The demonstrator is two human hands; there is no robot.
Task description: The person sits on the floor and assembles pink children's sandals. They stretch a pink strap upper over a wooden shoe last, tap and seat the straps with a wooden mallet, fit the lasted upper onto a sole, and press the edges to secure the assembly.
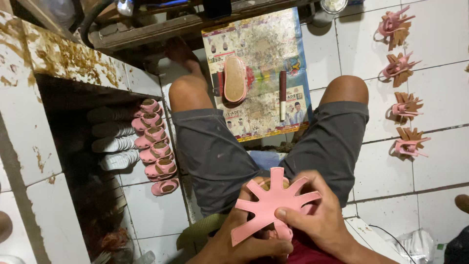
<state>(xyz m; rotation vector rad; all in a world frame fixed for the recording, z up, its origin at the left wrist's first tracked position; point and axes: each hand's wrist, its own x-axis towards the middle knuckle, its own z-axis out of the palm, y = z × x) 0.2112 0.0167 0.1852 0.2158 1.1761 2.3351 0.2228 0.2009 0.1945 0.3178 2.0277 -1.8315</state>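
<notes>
I sit on the floor in grey shorts. Both hands hold a pink star-shaped shoe upper [271, 203] with several strips, low in the view above my lap. My left hand [244, 239] grips it from below and the left. My right hand [320, 217] pinches it from the right, thumb pressed on the pink centre. Beneath the upper a small pink shoe part is partly hidden. A brown sole [235, 78] and a dark brush-like stick [283, 95] lie on a glue-stained printed sheet [266, 44] between my knees.
A row of small pink shoes [155, 146] lines the left, beside white soles [113, 137] in a dark recess. Several pink uppers with brown pieces [403, 105] lie on the white tiles at right. A stained ledge [63, 56] is at upper left, a tin [327, 10] at top.
</notes>
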